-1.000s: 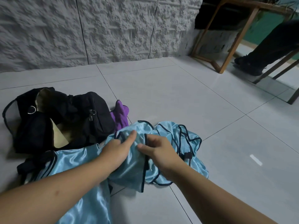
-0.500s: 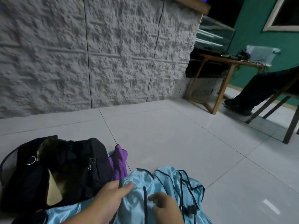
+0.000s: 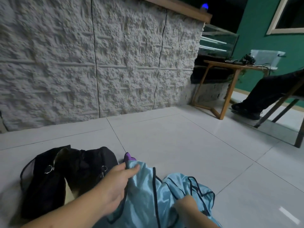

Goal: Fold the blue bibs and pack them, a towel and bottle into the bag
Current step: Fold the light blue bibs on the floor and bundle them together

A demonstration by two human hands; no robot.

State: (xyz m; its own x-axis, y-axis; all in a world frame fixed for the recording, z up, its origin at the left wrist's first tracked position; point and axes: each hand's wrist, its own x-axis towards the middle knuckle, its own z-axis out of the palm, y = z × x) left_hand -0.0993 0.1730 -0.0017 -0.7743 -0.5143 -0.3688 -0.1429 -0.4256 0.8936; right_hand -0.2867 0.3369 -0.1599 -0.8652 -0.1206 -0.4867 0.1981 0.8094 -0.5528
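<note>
Bibs: a heap of blue bibs [image 3: 158, 199] is seen unfolded on the floor [image 3: 181, 142], just right of the bag [image 3: 65, 175].
Left hand [image 3: 115, 186]: an upper edge of the shiny cloth is pinched between thumb and fingers.
Right hand [image 3: 187, 206]: pressed into the heap; whether cloth is gripped cannot be told.
Bag: lying open, nothing blue visible inside.
Purple item [image 3: 129, 156]: partly hidden behind the bibs, just beside the bag; possibly the towel.
Bottle: not in view.
Progress: judged early; folding and all packing remain.
</note>
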